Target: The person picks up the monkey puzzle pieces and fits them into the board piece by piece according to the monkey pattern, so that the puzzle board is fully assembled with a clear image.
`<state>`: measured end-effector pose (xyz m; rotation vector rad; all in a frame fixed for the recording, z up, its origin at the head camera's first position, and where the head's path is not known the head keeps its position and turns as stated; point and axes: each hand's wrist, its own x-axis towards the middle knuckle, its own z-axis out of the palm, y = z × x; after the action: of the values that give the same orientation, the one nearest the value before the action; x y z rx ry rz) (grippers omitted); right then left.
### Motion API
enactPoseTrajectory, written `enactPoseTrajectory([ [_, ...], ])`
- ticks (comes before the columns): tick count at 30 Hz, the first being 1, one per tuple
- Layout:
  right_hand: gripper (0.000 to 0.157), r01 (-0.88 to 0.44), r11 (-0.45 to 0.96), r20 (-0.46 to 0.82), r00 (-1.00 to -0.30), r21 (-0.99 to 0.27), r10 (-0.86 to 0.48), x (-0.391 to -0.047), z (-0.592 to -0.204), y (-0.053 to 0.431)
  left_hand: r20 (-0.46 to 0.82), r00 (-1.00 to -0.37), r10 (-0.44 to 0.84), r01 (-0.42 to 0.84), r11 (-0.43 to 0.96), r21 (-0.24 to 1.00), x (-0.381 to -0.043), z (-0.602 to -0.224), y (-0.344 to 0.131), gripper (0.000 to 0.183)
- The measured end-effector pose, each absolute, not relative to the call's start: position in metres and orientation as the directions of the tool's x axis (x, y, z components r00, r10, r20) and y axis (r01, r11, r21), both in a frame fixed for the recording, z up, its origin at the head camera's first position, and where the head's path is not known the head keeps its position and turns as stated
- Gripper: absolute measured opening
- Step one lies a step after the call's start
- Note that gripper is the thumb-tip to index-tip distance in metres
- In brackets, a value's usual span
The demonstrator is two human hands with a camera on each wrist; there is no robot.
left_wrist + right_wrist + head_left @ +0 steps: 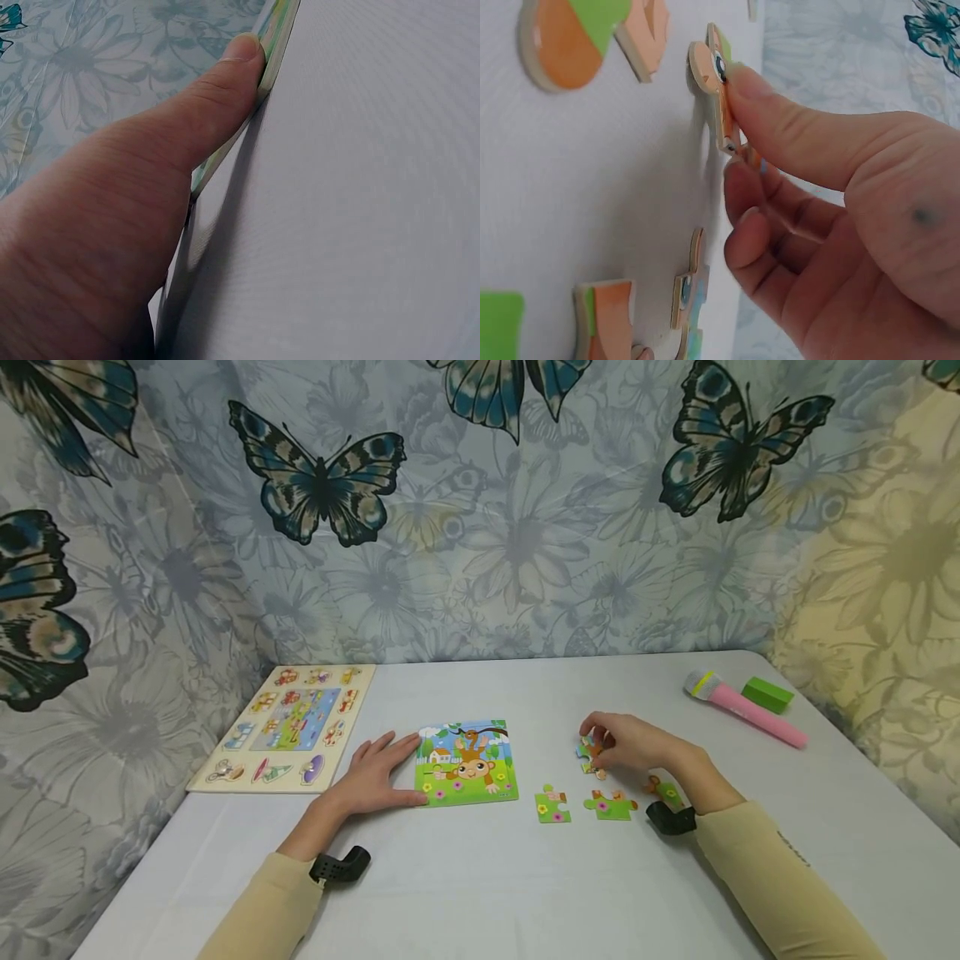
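A square monkey picture puzzle (467, 764) lies flat on the white table. My left hand (372, 781) rests at its left side, fingers straight and spread, with the thumb (240, 56) on the near left edge. To the right of the picture, my right hand (633, 742) pinches a puzzle piece (720, 94) between thumb and fingers, close to the tabletop. Nearer the front lie a green piece with pink flowers (553, 807), a wider green piece (611, 807) and an orange-and-green piece (666, 792), partly behind my right wrist.
A wooden picture board (240, 770) lies at the back left. At the back right are a pink microphone-shaped toy (757, 714) and a green block (767, 695). Butterfly-printed cloth (517, 560) hangs behind the table (465, 885).
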<state>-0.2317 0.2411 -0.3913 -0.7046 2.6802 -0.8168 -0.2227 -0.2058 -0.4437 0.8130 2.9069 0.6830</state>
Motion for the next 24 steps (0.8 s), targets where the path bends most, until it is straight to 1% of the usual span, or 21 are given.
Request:
enactPoseTrajectory([
  [5, 0.026, -0.392, 0.693, -0.058, -0.847, -0.606, -0.529, -0.233, -0.389, 0.244, 0.077, -0.859, 0.506, 0.488, 0.764, 0.422, -0.224, -0.443, -0.206, 0.101],
  [9, 0.021, -0.389, 0.661, -0.050, -0.839, -0.641, -0.542, -0.234, -0.385, 0.246, 0.079, -0.860, 0.504, 0.487, 0.764, 0.424, -0.224, -0.443, -0.206, 0.100],
  [16, 0.022, -0.394, 0.601, -0.023, -0.824, -0.696, -0.567, -0.236, -0.382, 0.236, 0.071, -0.859, 0.508, 0.486, 0.763, 0.426, -0.223, -0.445, -0.205, 0.100],
  [20, 0.024, -0.390, 0.572, -0.018, -0.816, -0.721, -0.578, -0.242, -0.382, 0.215, 0.076, -0.862, 0.502, 0.484, 0.768, 0.420, -0.224, -0.446, -0.206, 0.100],
  [24, 0.023, -0.410, 0.569, -0.017, -0.801, -0.713, -0.599, -0.250, -0.382, 0.187, 0.081, -0.861, 0.503, 0.487, 0.767, 0.418, -0.224, -0.446, -0.206, 0.100],
])
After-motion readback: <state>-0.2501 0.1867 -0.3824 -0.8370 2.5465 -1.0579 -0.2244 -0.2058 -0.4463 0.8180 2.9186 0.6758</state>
